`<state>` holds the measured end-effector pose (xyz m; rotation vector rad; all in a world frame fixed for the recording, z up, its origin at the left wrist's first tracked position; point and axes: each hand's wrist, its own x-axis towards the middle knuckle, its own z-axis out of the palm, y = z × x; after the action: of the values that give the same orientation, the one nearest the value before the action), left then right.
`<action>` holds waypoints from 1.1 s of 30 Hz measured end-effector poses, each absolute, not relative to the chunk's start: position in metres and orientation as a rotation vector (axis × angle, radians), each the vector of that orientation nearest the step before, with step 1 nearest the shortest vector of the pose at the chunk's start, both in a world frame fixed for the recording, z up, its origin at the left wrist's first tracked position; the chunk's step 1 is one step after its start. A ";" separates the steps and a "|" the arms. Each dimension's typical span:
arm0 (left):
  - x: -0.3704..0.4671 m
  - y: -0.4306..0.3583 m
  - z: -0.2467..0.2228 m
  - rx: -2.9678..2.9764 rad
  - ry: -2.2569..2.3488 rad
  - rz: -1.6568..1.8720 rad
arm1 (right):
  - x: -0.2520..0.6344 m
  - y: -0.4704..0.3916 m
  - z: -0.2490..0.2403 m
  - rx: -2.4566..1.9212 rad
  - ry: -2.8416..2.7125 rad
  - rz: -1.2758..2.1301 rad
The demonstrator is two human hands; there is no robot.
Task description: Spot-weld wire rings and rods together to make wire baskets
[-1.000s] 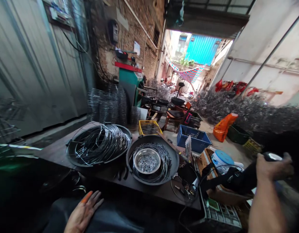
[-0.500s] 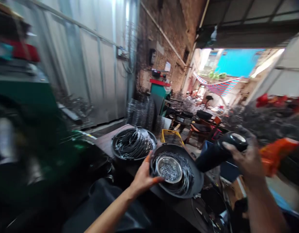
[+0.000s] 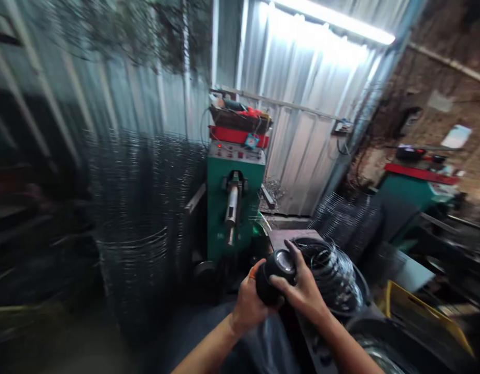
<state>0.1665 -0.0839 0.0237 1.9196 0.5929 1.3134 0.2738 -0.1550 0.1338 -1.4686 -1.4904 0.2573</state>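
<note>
Both hands are on a black bottle point(image 3: 266, 284) with a shiny round top, held in front of my body. My left hand point(image 3: 250, 301) wraps round its side, with an orange band or covering on one finger. My right hand point(image 3: 304, 288) grips the bottle near its top, fingers curled about the rim. The bottle's lower part is hidden by the hands. Just beyond them, a dark basin point(image 3: 365, 283) holds loops of thin wire point(image 3: 335, 270).
A green machine point(image 3: 214, 218) with a protruding metal shaft stands ahead. Tall stacks of wire rings point(image 3: 138, 197) rise at left. A yellow crate point(image 3: 422, 306) and a second dark basin point(image 3: 403, 337) lie at lower right. Another green machine point(image 3: 413, 200) stands by the brick wall.
The view has swung left towards the green machine. My right hand has brought the bottle in front of me, and my left hand has left the basin's small bowl and taken hold of it.
</note>
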 end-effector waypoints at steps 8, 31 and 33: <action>0.108 -0.065 0.006 1.949 0.736 1.343 | 0.232 -0.108 0.138 -1.426 -1.819 0.196; 0.092 -0.045 0.039 1.861 0.761 1.176 | 0.258 -0.084 0.209 -1.587 -2.614 0.066; 0.091 -0.043 0.035 1.872 0.797 1.174 | 0.260 -0.080 0.217 -1.390 -2.790 0.171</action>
<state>0.0908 -0.0433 0.0353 1.8718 0.7966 1.1742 0.2600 -0.0802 0.2170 -1.3896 -2.7901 0.1705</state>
